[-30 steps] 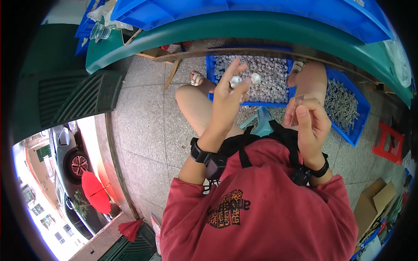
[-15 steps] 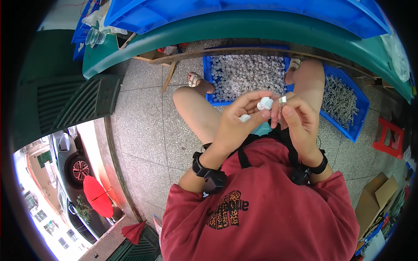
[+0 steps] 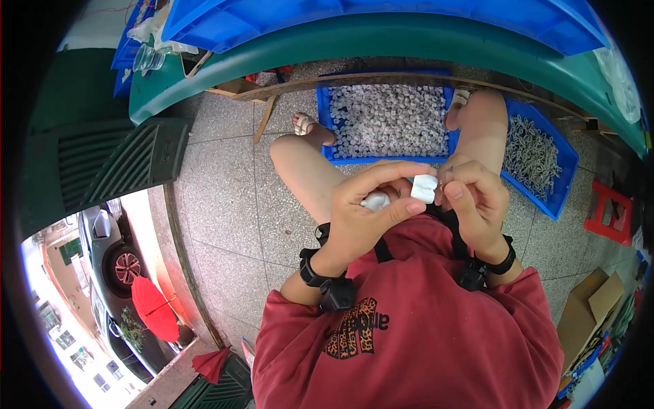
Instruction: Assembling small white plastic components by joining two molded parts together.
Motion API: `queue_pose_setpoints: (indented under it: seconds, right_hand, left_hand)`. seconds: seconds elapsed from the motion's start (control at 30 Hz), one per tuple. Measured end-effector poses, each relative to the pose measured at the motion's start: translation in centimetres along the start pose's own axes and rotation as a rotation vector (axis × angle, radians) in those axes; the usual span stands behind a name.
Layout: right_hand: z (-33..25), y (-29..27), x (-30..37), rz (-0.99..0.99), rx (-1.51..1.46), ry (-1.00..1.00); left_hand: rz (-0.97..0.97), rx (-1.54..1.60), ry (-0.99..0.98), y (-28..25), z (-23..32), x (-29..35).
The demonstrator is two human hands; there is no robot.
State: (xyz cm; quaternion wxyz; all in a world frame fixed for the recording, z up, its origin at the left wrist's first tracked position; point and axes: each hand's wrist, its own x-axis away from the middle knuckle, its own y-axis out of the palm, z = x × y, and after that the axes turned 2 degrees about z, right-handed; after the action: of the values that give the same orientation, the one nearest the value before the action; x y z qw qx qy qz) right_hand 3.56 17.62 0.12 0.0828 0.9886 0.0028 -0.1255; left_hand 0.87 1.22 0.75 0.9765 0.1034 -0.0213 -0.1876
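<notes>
Between the thumb and forefinger of my left hand [image 3: 371, 198] is a small white plastic piece [image 3: 424, 189], block-shaped with a groove across it. Further white pieces [image 3: 375, 200] sit in the curl of the same palm. Close against the right side of the gripped piece, my right hand [image 3: 477, 201] is closed in a pinch. A small shiny bit shows at its fingertips, too small to name. Both hands are held above my lap, over the red shirt.
On the floor ahead, a blue tray [image 3: 323, 129] holds many small white round parts. Right of it, another blue tray [image 3: 567, 167] contains metal chain-like pieces. A green table edge [image 3: 381, 42] with blue bins crosses the top. A red stool [image 3: 608, 215] and cardboard box [image 3: 591, 310] stand at right.
My left hand has turned the white piece, so a flat, squarish face now shows. The shiny strip seen at my right fingers is now mostly hidden. Both hands have shifted slightly toward me.
</notes>
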Motion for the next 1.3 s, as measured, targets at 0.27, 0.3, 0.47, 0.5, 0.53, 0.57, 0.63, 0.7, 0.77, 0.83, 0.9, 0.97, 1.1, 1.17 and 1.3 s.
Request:
queue_pose_setpoints:
  seconds: [0.27,0.3,0.47,0.5,0.53,0.57,0.63,0.7,0.77,0.83,0.9,0.97,1.1,1.17,1.3]
  right_hand:
    - [-0.2,0.1,-0.2,-0.027,0.060,-0.085]
    - [-0.2,0.1,-0.2,-0.035,0.078,-0.101]
    - [-0.3,0.2,-0.4,-0.021,0.161,-0.177]
    - [-0.3,0.2,-0.4,-0.014,0.189,-0.199]
    - [-0.2,0.2,-0.4,-0.015,0.188,-0.199]
    - [-0.2,0.2,-0.4,-0.010,0.214,-0.211]
    - [-0.2,0.2,-0.4,-0.004,0.239,-0.223]
    - [-0.2,0.2,-0.4,-0.009,0.278,-0.242]
    - [-0.3,-0.3,-0.8,-0.060,0.309,-0.255]
    - [-0.4,-0.6,-0.9,-0.112,0.337,-0.268]
    - [-0.3,-0.8,-0.9,-0.150,0.261,-0.191]
    - [-0.2,-0.2,-0.4,-0.100,0.120,-0.137]
    - [0.4,-0.2,0.1,-0.018,-0.092,-0.051]
    - [-0.1,0.0,-0.2,-0.024,-0.061,-0.053]
    - [0.0,0.0,-0.4,-0.040,0.091,-0.138]
  left_hand:
    - [0.014,0.029,0.000,0.2,0.1,0.4]
    - [0.014,0.035,-0.004,0.2,0.0,0.4]
    - [0.005,0.037,-0.007,0.3,0.2,0.4]
    - [0.003,0.030,-0.006,0.3,0.3,0.4]
    - [0.002,0.023,-0.004,0.2,0.3,0.4]
    - [0.003,0.022,-0.004,0.3,0.3,0.4]
    - [0.014,0.000,0.055,0.3,0.2,0.4]
    - [0.016,-0.017,0.061,0.3,0.3,0.4]
    - [0.016,-0.033,0.066,0.2,0.3,0.3]
    - [0.005,-0.052,0.055,0.1,0.3,0.2]
    - [-0.002,-0.112,0.109,-0.2,0.4,0.1]
    - [-0.011,-0.171,0.165,-0.2,0.3,0.1]
    - [-0.081,0.066,0.004,0.1,-0.3,0.2]
    - [-0.101,0.163,-0.044,0.0,-0.1,0.2]
    - [-0.165,0.455,-0.135,-0.6,-0.5,0.2]
